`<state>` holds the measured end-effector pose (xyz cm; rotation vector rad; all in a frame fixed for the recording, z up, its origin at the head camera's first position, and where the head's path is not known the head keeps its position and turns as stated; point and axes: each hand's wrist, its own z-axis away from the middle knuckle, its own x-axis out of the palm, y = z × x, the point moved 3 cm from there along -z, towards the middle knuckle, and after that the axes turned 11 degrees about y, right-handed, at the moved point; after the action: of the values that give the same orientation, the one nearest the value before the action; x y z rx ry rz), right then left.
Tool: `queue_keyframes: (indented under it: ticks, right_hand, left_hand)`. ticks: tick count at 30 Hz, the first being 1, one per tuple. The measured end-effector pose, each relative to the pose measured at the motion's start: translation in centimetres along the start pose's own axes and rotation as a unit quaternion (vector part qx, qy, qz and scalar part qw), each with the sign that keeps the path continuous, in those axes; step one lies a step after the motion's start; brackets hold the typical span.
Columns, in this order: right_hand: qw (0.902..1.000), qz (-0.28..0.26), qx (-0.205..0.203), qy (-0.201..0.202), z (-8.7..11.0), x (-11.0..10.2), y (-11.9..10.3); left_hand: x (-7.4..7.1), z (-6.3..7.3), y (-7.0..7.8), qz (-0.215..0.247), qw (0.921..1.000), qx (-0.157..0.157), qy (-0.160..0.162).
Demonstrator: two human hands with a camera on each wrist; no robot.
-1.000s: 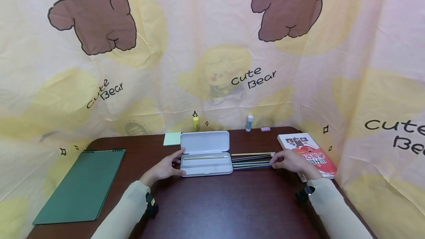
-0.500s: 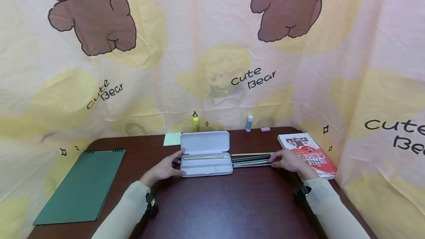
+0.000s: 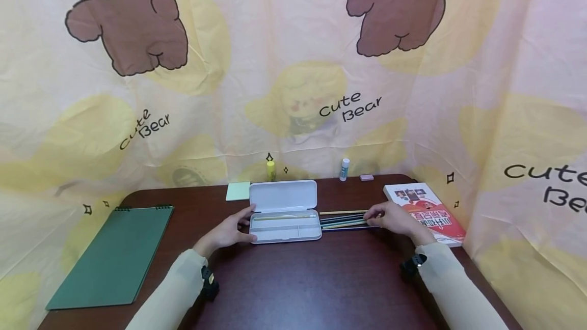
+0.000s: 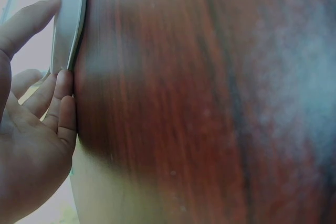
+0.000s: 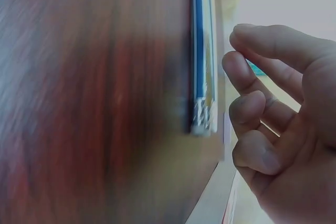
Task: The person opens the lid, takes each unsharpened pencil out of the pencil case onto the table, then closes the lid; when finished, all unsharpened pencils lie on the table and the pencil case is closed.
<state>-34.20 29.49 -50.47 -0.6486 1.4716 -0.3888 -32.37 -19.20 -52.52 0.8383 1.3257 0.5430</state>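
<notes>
A white pencil case (image 3: pixel 283 197) lies open in the middle of the table, its lid tipped back. One gold-coloured pencil (image 3: pixel 285 217) lies in its rear compartment. My left hand (image 3: pixel 228 230) grips the left end of the case, thumb at the near corner and fingers along the side. Several pencils (image 3: pixel 345 220) lie side by side, just right of the case. Over their right ends is my right hand (image 3: pixel 394 219). In the right wrist view its fingers (image 5: pixel 245 106) are loosely bent, thumb and index tips close together, with nothing visible between them. Pencils (image 5: pixel 202 51) with metal-banded ends lie beside it.
A green spiral pad (image 3: pixel 110 257) lies at the left, a red-and-white book (image 3: pixel 428 213) at the right. Along the back are sticky notes (image 3: pixel 238 191), a yellow highlighter (image 3: pixel 271 171), a glue stick (image 3: pixel 344 169) and a pink eraser (image 3: pixel 366 177). A printed curtain (image 3: pixel 247 39) surrounds the table.
My right hand has moved left and slightly away from me along the pencils, from their ends to farther over them. My left hand and the pencil case have stayed in place.
</notes>
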Motion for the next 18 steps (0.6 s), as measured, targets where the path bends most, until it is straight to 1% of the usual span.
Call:
queue_keyframes:
  ticks: [1, 6, 10, 15, 18]
  right_hand:
    - [1.0, -0.002, -0.005, -0.001, -0.1, 0.1, -0.2]
    - [0.9998, -0.008, -0.019, 0.005, -0.8, 0.8, -1.6]
    - [0.9994, -0.013, -0.032, 0.006, -1.2, 1.4, -3.2]
    - [0.9985, -0.024, -0.049, -0.002, -2.0, 2.4, -4.9]
    - [0.9984, -0.025, -0.05, -0.003, -2.5, 3.0, -5.7]
  left_hand:
    - [0.0, 0.0, 0.0, 0.002, 1.0, -0.002, -0.001]
    - [0.0, -0.1, 0.0, 0.0, 1.0, 0.007, -0.004]
    - [-0.1, -0.3, -0.1, -0.004, 0.9999, 0.01, -0.006]
    - [0.0, -0.1, -0.1, -0.01, 0.9999, 0.006, -0.003]
    - [0.0, 0.0, 0.0, -0.007, 1.0, 0.001, -0.004]
